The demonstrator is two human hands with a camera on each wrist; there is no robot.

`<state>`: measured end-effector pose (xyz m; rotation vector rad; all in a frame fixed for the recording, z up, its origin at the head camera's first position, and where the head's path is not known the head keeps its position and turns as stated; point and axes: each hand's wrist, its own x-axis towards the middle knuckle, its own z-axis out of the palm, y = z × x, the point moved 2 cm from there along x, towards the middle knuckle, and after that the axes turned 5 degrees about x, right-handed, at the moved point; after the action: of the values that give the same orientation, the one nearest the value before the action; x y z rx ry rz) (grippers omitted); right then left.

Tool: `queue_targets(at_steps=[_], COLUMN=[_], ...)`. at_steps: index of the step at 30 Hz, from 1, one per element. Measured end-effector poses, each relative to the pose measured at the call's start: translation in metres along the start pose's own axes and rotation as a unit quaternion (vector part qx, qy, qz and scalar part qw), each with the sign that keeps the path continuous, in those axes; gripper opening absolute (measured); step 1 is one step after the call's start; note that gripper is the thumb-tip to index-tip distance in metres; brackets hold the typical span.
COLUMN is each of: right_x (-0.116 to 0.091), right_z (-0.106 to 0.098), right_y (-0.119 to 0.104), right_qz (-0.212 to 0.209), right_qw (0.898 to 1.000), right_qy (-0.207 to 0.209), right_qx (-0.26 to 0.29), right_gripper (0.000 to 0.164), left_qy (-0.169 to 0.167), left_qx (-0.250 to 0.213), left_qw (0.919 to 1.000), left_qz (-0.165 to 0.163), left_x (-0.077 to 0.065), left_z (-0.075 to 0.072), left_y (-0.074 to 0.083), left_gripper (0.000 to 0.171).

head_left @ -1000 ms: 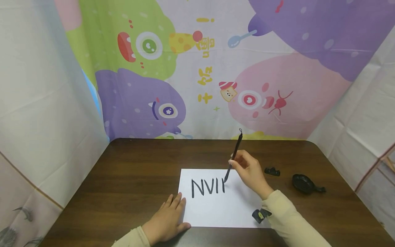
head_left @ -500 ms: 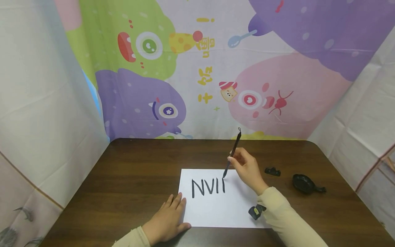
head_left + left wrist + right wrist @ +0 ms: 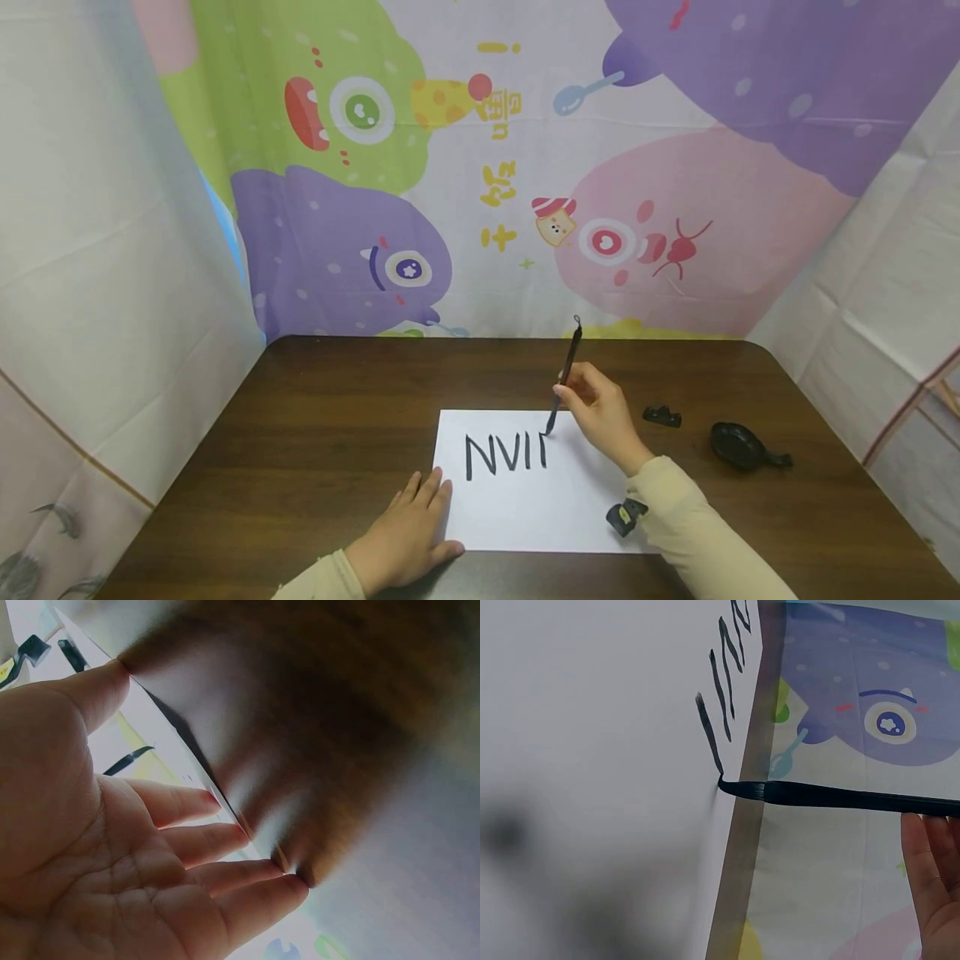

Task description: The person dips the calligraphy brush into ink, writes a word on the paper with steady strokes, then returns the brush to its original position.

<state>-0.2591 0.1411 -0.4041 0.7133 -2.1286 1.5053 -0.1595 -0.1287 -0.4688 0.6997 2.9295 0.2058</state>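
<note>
My right hand (image 3: pixel 603 410) pinches a dark writing brush (image 3: pixel 566 367) by its handle, loop end up. In the right wrist view the bent bristles of the brush (image 3: pixel 742 789) touch the paper at the top of the last stroke. Black strokes reading roughly "NVI" plus one more upright line (image 3: pixel 543 452) stand on the upper half of a white sheet of paper (image 3: pixel 525 517). My left hand (image 3: pixel 405 533) rests with fingers spread on the sheet's left edge. From the left wrist, the fingertips (image 3: pixel 292 889) and thumb of this hand press along the paper's edge.
On the brown table (image 3: pixel 337 408), to the right of the sheet, lie a small black brush rest (image 3: pixel 662 417) and a black pan-shaped ink dish (image 3: pixel 738 446) with a short handle. A cartoon-printed curtain (image 3: pixel 480 275) hangs behind the table. A black wrist camera (image 3: pixel 624 517) hangs at the right sleeve.
The brush tip rose to the top of the last upright stroke, then shifted slightly right, leaving a short dark mark there. My left hand has kept still on the sheet.
</note>
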Motion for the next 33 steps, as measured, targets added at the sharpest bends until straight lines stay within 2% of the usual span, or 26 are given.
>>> queue_targets(at_steps=[9, 18, 33], right_x=[-0.002, -0.007, -0.013], right_z=[-0.004, -0.007, -0.009], right_y=[-0.003, 0.031, 0.024], right_qz=[-0.004, -0.001, -0.018], right_qw=[0.999, 0.997, 0.997], right_qy=[0.001, 0.008, -0.010], right_qx=[-0.041, -0.077, -0.076], right_gripper=[0.014, 0.015, 0.017], left_qy=[0.008, 0.009, 0.010], left_qx=[0.001, 0.000, -0.001], left_qw=[1.0000, 1.0000, 0.9999], left_qz=[0.001, 0.003, 0.002], left_x=[0.000, 0.000, -0.001], left_z=[0.002, 0.000, -0.001], left_y=[-0.001, 0.000, 0.001], left_gripper=[0.081, 0.081, 0.082])
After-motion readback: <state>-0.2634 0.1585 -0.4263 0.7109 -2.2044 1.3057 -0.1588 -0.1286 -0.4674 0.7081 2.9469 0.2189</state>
